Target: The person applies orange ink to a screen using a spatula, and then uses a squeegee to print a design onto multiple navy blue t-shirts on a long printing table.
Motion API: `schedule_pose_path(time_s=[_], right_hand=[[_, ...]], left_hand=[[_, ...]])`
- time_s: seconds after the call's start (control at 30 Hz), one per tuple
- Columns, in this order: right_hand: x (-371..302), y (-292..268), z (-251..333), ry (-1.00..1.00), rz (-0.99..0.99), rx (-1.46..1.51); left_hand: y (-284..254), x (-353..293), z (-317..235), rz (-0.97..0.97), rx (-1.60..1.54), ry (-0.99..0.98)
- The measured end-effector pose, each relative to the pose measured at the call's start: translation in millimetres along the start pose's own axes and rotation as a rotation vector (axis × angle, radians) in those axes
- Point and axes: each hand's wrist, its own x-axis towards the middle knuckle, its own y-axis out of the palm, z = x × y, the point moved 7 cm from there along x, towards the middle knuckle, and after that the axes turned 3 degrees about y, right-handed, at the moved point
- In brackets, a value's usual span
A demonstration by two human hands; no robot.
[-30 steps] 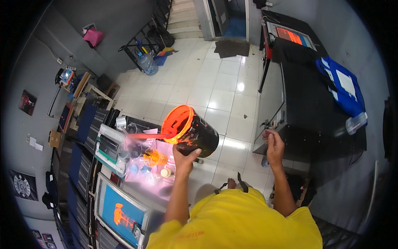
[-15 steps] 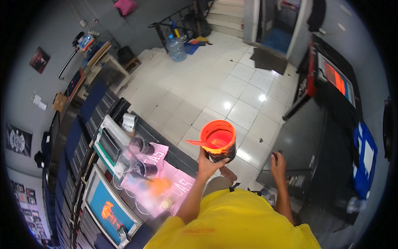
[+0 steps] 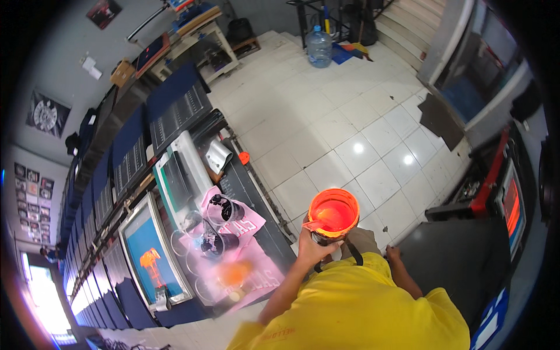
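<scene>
My left hand [image 3: 313, 249] is wrapped round the side of a dark tub [image 3: 333, 217] holding bright orange, ink-like stuff, its rim smeared with the same colour. An orange-coated stirring stick [image 3: 315, 224] leans over the near left rim, close to my thumb. Low beside my body, my right hand [image 3: 394, 253] hangs away from the tub; its fingers are foreshortened and mostly hidden. To the left lie pink printed cloths [image 3: 248, 228], with clear cups [image 3: 224, 210] on them smeared inside with something dark. An orange blur there cannot be made out.
A framed printing screen [image 3: 154, 256] with an orange patch lies left of the cups. Beyond it runs a row of dark-blue-topped boards [image 3: 175, 99]. A dark flat-topped unit [image 3: 466, 262] stands at my right. Ahead are a water bottle [image 3: 319, 46] and stairs [image 3: 408, 29].
My view has turned right and tilted, so the room has swung round. The tub, still in my left hand, appears lower and further right. My right hand has dropped nearer my side.
</scene>
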Motion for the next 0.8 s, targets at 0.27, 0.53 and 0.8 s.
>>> schedule_pose_path(time_s=[0.27, 0.53, 0.8], right_hand=[[91, 2, 139, -0.026, 0.256, -0.23], [184, 27, 377, -0.495, 0.299, -0.277], [199, 78, 493, -0.569, 0.41, -0.513]], left_hand=[[7, 56, 40, -0.296, 0.081, -0.138], [4, 143, 89, -0.562, 0.023, -0.246], [-33, 248, 176, -0.706, 0.038, -0.286]])
